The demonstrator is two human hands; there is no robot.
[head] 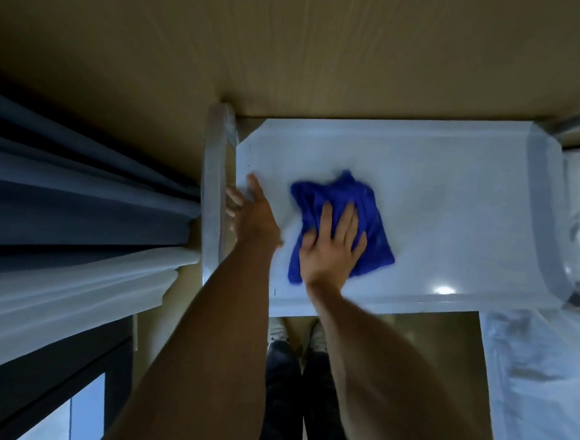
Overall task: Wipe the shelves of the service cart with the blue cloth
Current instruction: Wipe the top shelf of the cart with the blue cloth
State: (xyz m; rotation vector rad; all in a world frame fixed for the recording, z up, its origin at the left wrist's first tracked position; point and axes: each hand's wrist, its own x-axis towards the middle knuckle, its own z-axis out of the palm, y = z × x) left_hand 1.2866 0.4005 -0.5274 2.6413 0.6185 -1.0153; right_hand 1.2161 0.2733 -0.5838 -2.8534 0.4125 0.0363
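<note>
The service cart's top shelf (454, 204) is a pale, glossy tray with a raised rim, seen from above. A crumpled blue cloth (338, 199) lies on its left half. My right hand (331, 243) presses flat on the cloth's near part, fingers spread. My left hand (255, 210) grips the shelf's left edge beside the cart's handle bar (213, 194), thumb on top of the shelf and fingers curled under the edge.
Grey and white curtains (77, 205) hang close on the left, with a dark window frame below them. A tan wall (293, 48) stands behind the cart. White bedding or plastic (545, 375) lies at the right. My legs and shoes (294, 340) stand under the near edge.
</note>
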